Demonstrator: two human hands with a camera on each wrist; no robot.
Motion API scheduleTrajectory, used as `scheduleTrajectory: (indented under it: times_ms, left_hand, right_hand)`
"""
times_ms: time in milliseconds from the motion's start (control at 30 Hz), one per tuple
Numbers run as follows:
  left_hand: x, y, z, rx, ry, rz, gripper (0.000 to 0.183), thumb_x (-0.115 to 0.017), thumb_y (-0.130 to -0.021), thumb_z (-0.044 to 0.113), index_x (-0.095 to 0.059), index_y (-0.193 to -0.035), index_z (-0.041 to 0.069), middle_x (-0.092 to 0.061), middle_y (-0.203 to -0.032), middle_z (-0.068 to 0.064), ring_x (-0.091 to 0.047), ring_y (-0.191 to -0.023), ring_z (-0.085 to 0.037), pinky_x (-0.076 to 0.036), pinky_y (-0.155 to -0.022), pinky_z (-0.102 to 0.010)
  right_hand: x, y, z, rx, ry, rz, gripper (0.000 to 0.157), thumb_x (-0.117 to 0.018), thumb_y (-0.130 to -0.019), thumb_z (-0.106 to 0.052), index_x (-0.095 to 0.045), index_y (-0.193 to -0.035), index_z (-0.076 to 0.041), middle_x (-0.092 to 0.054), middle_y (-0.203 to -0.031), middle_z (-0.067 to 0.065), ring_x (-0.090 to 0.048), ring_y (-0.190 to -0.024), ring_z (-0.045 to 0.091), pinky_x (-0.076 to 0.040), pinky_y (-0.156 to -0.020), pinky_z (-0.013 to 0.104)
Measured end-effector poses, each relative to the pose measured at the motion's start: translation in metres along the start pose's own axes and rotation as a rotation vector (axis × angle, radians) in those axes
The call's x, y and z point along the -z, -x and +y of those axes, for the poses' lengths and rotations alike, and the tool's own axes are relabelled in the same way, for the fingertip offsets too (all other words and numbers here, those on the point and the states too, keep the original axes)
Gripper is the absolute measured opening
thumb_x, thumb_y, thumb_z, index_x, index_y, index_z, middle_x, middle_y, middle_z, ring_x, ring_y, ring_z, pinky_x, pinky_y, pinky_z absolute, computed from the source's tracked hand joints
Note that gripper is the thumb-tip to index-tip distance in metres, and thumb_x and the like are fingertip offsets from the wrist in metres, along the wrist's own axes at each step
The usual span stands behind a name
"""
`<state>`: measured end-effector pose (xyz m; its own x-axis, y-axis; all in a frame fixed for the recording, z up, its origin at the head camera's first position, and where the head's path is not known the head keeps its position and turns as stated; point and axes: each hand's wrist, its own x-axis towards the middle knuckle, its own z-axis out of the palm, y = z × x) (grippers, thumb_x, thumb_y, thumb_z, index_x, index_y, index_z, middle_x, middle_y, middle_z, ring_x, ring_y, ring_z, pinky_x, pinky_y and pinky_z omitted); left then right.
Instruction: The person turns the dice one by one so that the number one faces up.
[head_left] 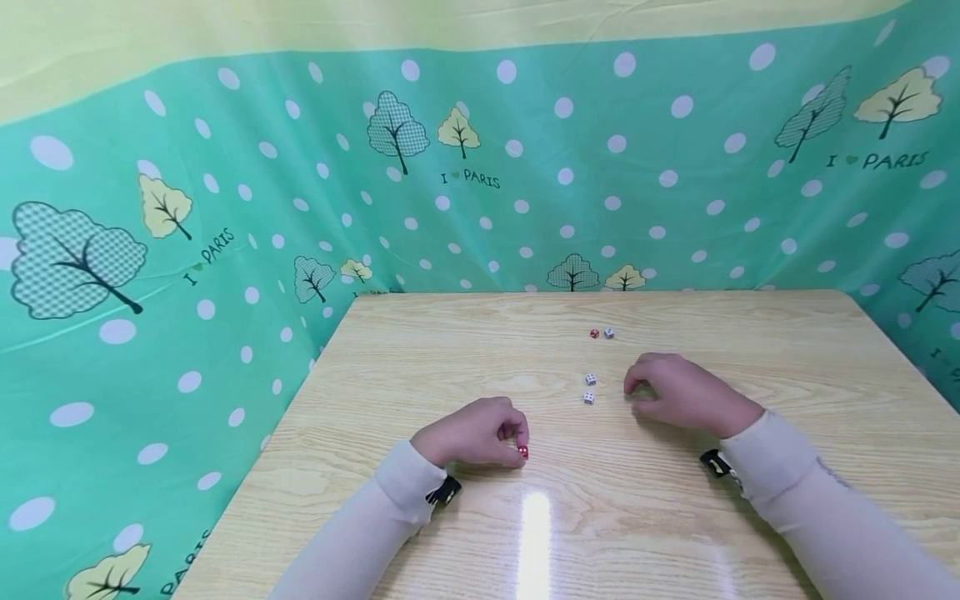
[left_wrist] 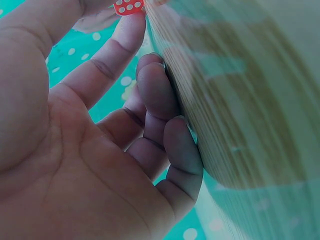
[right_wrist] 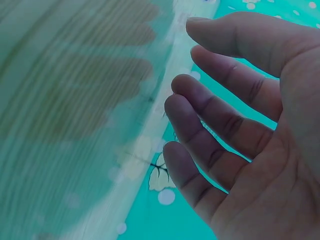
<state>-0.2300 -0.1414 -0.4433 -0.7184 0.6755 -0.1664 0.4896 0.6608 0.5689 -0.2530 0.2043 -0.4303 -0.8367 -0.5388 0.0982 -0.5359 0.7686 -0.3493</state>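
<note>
Between thumb and index finger my left hand [head_left: 480, 432] pinches a red die [head_left: 523, 452] with white dots, low over the wooden table. In the left wrist view that red die [left_wrist: 129, 6] shows at the top edge, and the other fingers rest by the tabletop. My right hand [head_left: 675, 392] is to the right of two white dice, its fingers loosely bent with nothing in them; the right wrist view shows the same hand [right_wrist: 240, 115] bare. One white die [head_left: 591, 379] lies just behind the other white die [head_left: 588, 398].
Farther back on the table [head_left: 450, 333] a small red die [head_left: 595, 333] sits beside another white die [head_left: 609, 332]. A green dotted cloth [head_left: 525, 167] with printed trees hangs behind and along the sides. Light glares off the tabletop near the front.
</note>
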Motion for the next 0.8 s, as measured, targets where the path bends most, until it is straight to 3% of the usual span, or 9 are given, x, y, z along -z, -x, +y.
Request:
scheduleTrajectory:
  times_ms: [800]
  left_hand:
    - [0.0, -0.001, -0.001, 0.012, 0.011, -0.007, 0.015, -0.083, -0.083, 0.022, -0.069, -0.082, 0.028, -0.06, -0.091, -0.004, -0.05, -0.08, -0.009, -0.044, -0.071, -0.022]
  right_hand:
    - [-0.025, -0.038, -0.028, 0.068, 0.035, 0.002, 0.015, -0.084, -0.084, -0.019, -0.075, -0.096, -0.017, -0.071, -0.092, -0.007, -0.063, -0.084, 0.012, -0.055, -0.08, 0.035]
